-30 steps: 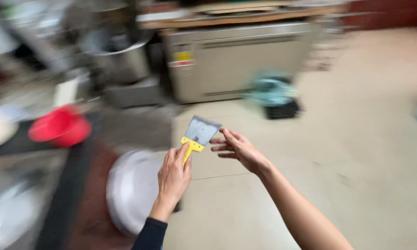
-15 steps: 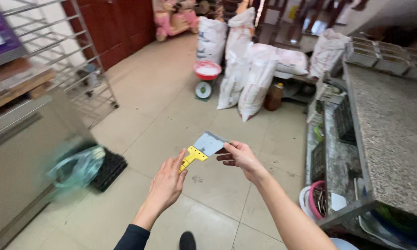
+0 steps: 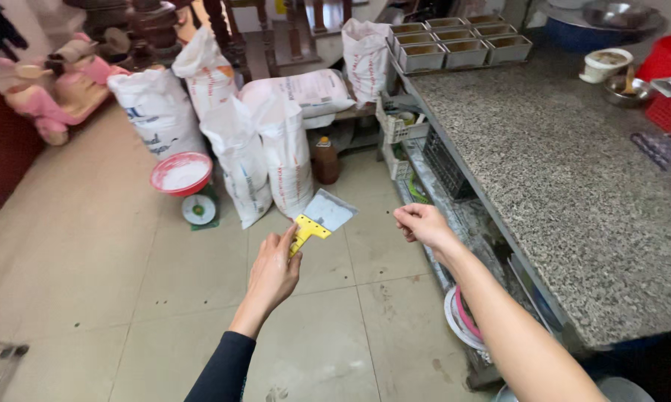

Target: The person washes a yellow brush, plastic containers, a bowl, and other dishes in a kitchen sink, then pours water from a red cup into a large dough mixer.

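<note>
Half a second on, our right hand (image 3: pixel 422 222) has let go of the scraper (image 3: pixel 320 218) and drawn aside toward the counter (image 3: pixel 544 179), fingers curled into a loose, empty fist. Our left hand (image 3: pixel 273 269) now holds the scraper alone, thumb and fingers pinched on its yellow handle, the broad grey metal blade tilted up and to the right above the tiled floor (image 3: pixel 90 246). We see the blade dull and smudged, its T-shaped handle bright yellow.

Beyond the scraper, white sacks (image 3: pixel 264 149) lean together on the floor, and beside them a green scale (image 3: pixel 199 208) carries a red bowl (image 3: pixel 180 174) of white powder. A brown jug (image 3: pixel 324 160) stands behind the sacks. On our right the speckled stone counter runs away from us, with a row of loaf tins (image 3: pixel 458 41) at its far end and a red basket (image 3: pixel 670 67) at its edge. Wire shelves (image 3: pixel 443 160) under the counter sit just beside our right wrist. Nothing lies between our hands.
</note>
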